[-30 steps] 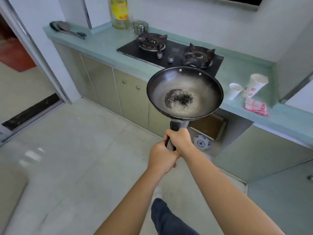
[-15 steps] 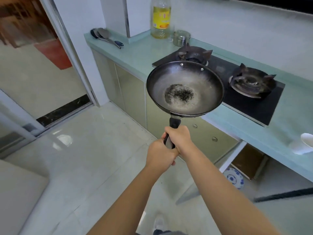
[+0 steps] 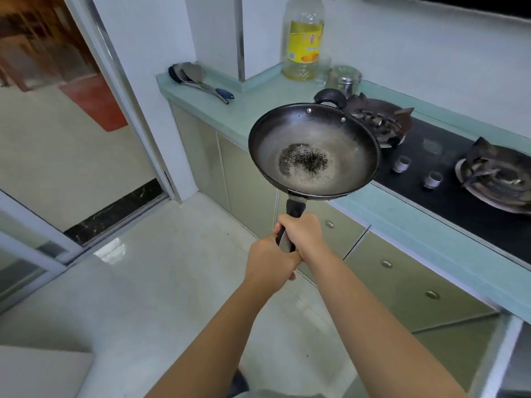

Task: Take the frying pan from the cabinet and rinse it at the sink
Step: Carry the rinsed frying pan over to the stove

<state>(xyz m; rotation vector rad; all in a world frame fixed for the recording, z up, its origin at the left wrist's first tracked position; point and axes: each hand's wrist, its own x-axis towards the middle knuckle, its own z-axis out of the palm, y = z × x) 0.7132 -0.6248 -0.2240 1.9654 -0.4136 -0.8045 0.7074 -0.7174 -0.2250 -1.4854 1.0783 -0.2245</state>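
A dark frying pan point(image 3: 314, 133) with a black burnt patch in its middle is held out in the air in front of me, over the edge of the green counter. Both hands grip its black handle: my right hand point(image 3: 303, 235) is higher on it, my left hand point(image 3: 270, 264) just below and behind. The pan is roughly level, with a small loop handle at its far rim. An open cabinet door point(image 3: 457, 349) shows at the lower right. No sink is in view.
The green counter point(image 3: 253, 110) carries a black gas hob point(image 3: 448, 168) with two burners, an oil bottle point(image 3: 303, 38), a metal jar point(image 3: 344, 79) and spatulas point(image 3: 198, 81). Cabinet doors run below. A sliding doorway point(image 3: 86, 139) opens at the left over pale tile floor.
My view has swung left along the counter: the cups and open cabinet slid out to the right, the doorway came in. The pan stays held out in both hands.
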